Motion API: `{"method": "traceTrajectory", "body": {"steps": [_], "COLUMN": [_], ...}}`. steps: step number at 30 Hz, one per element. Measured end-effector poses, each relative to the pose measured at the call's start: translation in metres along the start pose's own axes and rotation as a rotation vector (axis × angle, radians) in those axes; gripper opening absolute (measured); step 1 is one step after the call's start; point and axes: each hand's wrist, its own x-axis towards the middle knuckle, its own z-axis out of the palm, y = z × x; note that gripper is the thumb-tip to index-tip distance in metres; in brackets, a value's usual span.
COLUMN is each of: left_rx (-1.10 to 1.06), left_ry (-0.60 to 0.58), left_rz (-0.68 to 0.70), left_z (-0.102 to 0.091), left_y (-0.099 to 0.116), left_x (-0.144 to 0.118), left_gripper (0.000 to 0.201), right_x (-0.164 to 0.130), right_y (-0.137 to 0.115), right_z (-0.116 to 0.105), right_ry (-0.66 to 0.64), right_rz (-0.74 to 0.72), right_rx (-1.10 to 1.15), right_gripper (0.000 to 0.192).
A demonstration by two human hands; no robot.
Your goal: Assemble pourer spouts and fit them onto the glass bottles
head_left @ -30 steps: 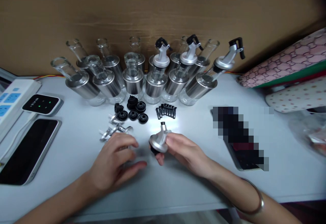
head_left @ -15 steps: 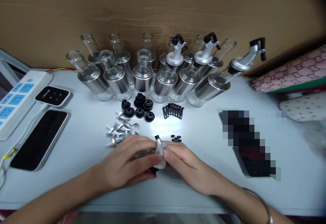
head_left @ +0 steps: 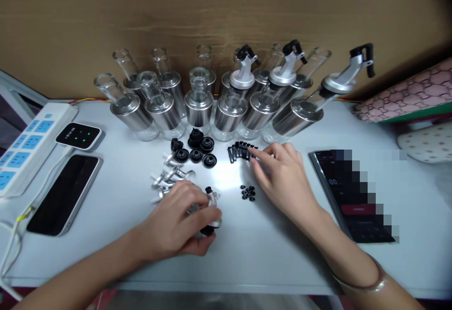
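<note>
My left hand (head_left: 176,220) is closed around a silver pour spout (head_left: 213,202), which has a small black cap on its tip and a black stopper at its base. My right hand (head_left: 284,183) reaches over the table, with thumb and index fingertip pinched at the right end of a row of small black levers (head_left: 238,152). Silver spout bodies (head_left: 173,174) lie in a pile just beyond my left hand. Several black ribbed stoppers (head_left: 196,155) sit behind them. Small black caps (head_left: 248,192) are clustered between my hands.
Two rows of glass bottles with steel sleeves (head_left: 199,112) stand at the back; three carry finished-looking spouts (head_left: 243,72). At left are a power strip (head_left: 24,145), a small black-screened device (head_left: 80,136) and a phone (head_left: 65,194). Another phone (head_left: 339,192) lies at right, near patterned rolls (head_left: 409,93).
My right hand has let go of the spout and moved forward and right to the black levers. My left hand keeps the spout, now slightly further left.
</note>
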Motion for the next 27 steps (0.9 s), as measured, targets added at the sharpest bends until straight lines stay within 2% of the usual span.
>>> {"method": "traceTrajectory", "body": {"steps": [5, 8, 11, 14, 21, 25, 27], "left_rx": [0.018, 0.02, 0.007, -0.035, -0.028, -0.115, -0.127], "left_ry": [-0.007, 0.015, 0.018, -0.003, 0.014, -0.02, -0.041], "left_rz": [0.022, 0.033, -0.074, -0.174, -0.086, -0.201, -0.203], "left_z": [-0.0016, -0.0011, 0.0012, 0.0028, -0.0003, -0.0003, -0.0004], "left_y": [0.0002, 0.0025, 0.0058, 0.0072, 0.0053, 0.0062, 0.0057], "left_x": [0.0007, -0.001, -0.0028, -0.0033, -0.0005, -0.0001, -0.0004], "left_gripper": [0.015, 0.015, 0.013, 0.019, 0.014, 0.015, 0.017], "right_x": [-0.0011, -0.0011, -0.0007, -0.0007, -0.0014, -0.0019, -0.0021], "right_y": [-0.0013, -0.0008, 0.0006, 0.0015, 0.0025, 0.0035, 0.0035], "right_z": [0.003, 0.0035, 0.0044, 0.0048, 0.004, 0.0076, 0.0089], "right_ry": [-0.085, -0.074, -0.066, -0.09, -0.069, -0.052, -0.058], "right_rz": [0.003, 0.005, 0.011, 0.007, -0.007, -0.005, -0.002], "right_rx": [-0.052, -0.042, -0.061, -0.054, -0.013, -0.046, -0.053], "right_gripper": [0.036, 0.034, 0.038, 0.036, 0.022, 0.024, 0.022]}}
